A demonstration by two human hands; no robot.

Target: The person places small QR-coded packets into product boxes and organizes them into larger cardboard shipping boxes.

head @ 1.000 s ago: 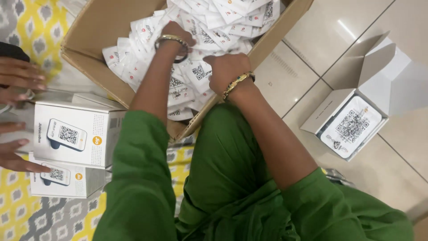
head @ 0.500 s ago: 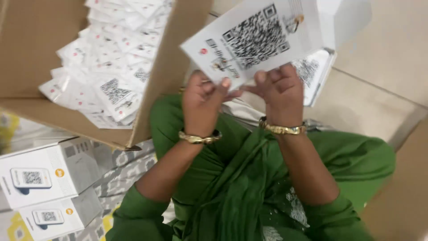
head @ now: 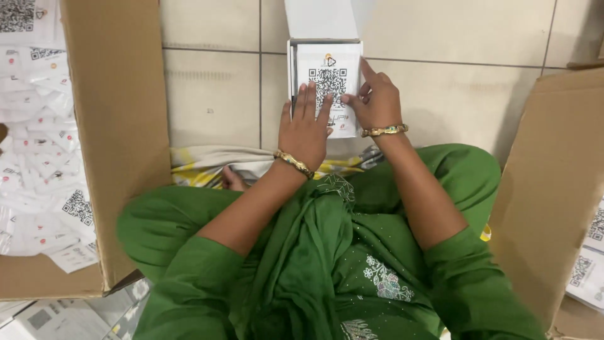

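— What lies around the hands?
— Left of them, a big cardboard box [head: 116, 126] heaped with small white packets [head: 38, 164]; right of them, another brown carton [head: 547, 189]. Beneath is pale tiled floor [head: 214, 94].
— And nearer?
— A small white box [head: 324, 38], lid up, sits under the fingertips.
— The hands?
— The left hand [head: 306, 129] lies flat, fingers spread, on a white printed card [head: 330, 82] in that box. The right hand [head: 376, 101] pinches the card's edge.
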